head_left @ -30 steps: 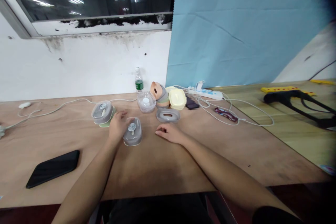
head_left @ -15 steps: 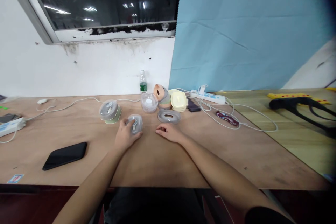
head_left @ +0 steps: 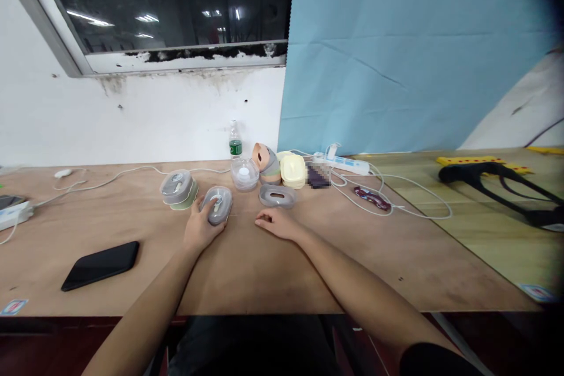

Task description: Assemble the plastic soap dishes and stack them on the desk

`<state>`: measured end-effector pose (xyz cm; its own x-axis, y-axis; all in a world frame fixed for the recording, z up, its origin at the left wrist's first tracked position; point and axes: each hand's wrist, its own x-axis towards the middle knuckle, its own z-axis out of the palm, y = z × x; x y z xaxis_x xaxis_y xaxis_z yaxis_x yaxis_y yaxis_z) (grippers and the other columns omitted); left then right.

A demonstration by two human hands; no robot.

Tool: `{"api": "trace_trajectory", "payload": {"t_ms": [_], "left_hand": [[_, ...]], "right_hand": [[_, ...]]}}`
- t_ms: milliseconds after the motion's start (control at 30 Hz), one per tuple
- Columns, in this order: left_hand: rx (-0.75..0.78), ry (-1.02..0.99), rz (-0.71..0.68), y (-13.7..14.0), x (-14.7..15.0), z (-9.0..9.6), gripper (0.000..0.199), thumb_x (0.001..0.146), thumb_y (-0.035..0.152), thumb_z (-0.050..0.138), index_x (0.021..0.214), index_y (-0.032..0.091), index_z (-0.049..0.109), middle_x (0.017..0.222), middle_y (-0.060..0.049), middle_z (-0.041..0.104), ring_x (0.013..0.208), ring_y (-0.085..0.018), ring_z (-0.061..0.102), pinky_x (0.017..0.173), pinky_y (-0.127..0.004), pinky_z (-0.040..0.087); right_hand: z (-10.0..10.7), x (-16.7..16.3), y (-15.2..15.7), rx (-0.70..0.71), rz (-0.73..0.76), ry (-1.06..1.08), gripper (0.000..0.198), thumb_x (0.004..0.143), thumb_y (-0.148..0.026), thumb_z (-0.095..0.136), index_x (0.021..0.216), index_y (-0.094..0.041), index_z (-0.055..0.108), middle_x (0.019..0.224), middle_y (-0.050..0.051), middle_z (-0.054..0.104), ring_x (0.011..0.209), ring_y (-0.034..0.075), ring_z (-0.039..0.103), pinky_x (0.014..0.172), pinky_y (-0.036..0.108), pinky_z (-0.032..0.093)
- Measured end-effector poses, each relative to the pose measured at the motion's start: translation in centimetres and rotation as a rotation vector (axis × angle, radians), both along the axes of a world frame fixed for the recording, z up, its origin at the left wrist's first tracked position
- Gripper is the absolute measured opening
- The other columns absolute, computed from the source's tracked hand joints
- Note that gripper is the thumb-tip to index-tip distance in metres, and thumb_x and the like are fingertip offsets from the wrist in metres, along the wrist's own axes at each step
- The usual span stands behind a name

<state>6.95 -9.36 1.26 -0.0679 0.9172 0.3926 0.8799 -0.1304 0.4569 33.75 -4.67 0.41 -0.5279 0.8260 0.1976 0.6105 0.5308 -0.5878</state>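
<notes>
My left hand [head_left: 201,227] is wrapped round a small oval food container [head_left: 220,205] with a greyish, see-through lid. Its thumb lies along the near side and its fingers reach over the lid. My right hand [head_left: 278,223] rests on the table with its fingers loosely curled, and nothing shows in them. Just beyond that hand lies a grey oval lid [head_left: 277,195] with a slot in its middle. Left of the held container stands a stack of lidded containers [head_left: 178,188]. A clear container [head_left: 245,174] with a white round centre is behind.
Along the back are a water bottle [head_left: 235,141], a peach-and-grey bowl stack [head_left: 268,164], a yellow container [head_left: 293,170] and a power strip [head_left: 343,163] with loose cables. A black phone [head_left: 101,265] lies front left. A dark red wrapper [head_left: 372,198] and a black frame [head_left: 497,188] lie right.
The view has turned slightly right, so everything sits further left. The container in my left hand looks a little larger, perhaps tilted or raised. My right hand stays in place on the table.
</notes>
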Motion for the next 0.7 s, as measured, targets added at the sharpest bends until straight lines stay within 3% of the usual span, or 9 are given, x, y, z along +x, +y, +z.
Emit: {"api": "trace_trajectory", "payload": {"t_ms": [100, 200, 333, 467, 600, 700], "left_hand": [[0.203, 0.017, 0.000, 0.5, -1.1, 1.9, 0.065, 0.069, 0.038, 0.071, 0.130, 0.030, 0.049, 0.146, -0.007, 0.026, 0.126, -0.030, 0.045, 0.099, -0.038, 0.046], [0.399, -0.005, 0.112, 1.9, -3.5, 4.2, 0.071, 0.065, 0.036, 0.074, 0.130, 0.024, 0.048, 0.143, -0.011, 0.023, 0.135, -0.031, 0.031, 0.107, -0.040, 0.037], [0.308, 0.002, 0.246, 4.2, -6.9, 6.0, 0.077, 0.063, 0.042, 0.074, 0.132, 0.026, 0.045, 0.141, -0.011, 0.028, 0.129, -0.032, 0.040, 0.106, -0.044, 0.037], [0.205, -0.003, 0.302, 5.4, -8.6, 5.7, 0.076, 0.063, 0.046, 0.072, 0.131, 0.024, 0.045, 0.139, -0.013, 0.035, 0.126, -0.033, 0.044, 0.105, -0.047, 0.037], [0.213, -0.072, 0.303, 5.5, -9.0, 5.3, 0.083, 0.064, 0.050, 0.072, 0.135, 0.020, 0.040, 0.145, -0.017, 0.026, 0.133, -0.032, 0.035, 0.106, -0.044, 0.036], [0.290, -0.072, 0.331, 5.1, -8.5, 5.7, 0.089, 0.063, 0.054, 0.073, 0.136, 0.017, 0.038, 0.144, -0.019, 0.027, 0.135, -0.033, 0.030, 0.107, -0.047, 0.033]], "right_hand": [[0.2, 0.0, -0.1, -0.005, -0.010, -0.015, 0.026, 0.085, -0.042, 0.058, 0.095, -0.021, 0.071, 0.078, 0.002, 0.069, 0.068, 0.013, 0.059, 0.060, 0.023, 0.036], [0.3, -0.1, -0.1, -0.009, -0.009, -0.016, 0.026, 0.085, -0.041, 0.059, 0.095, -0.021, 0.071, 0.078, 0.003, 0.069, 0.066, 0.013, 0.059, 0.059, 0.023, 0.035], [0.3, -0.1, -0.1, -0.023, -0.006, 0.012, 0.025, 0.084, -0.041, 0.059, 0.094, -0.021, 0.071, 0.076, 0.002, 0.069, 0.064, 0.012, 0.058, 0.058, 0.023, 0.034], [0.2, -0.1, -0.1, -0.026, -0.004, 0.028, 0.025, 0.084, -0.041, 0.059, 0.094, -0.022, 0.071, 0.075, 0.001, 0.069, 0.065, 0.012, 0.057, 0.059, 0.023, 0.034], [0.1, 0.0, 0.0, -0.025, -0.021, 0.008, 0.026, 0.084, -0.042, 0.059, 0.094, -0.021, 0.071, 0.076, 0.002, 0.068, 0.066, 0.013, 0.058, 0.059, 0.023, 0.034], [0.1, 0.0, 0.0, -0.026, -0.033, 0.009, 0.026, 0.083, -0.042, 0.060, 0.093, -0.021, 0.071, 0.074, 0.002, 0.068, 0.065, 0.013, 0.058, 0.058, 0.023, 0.034]]}}
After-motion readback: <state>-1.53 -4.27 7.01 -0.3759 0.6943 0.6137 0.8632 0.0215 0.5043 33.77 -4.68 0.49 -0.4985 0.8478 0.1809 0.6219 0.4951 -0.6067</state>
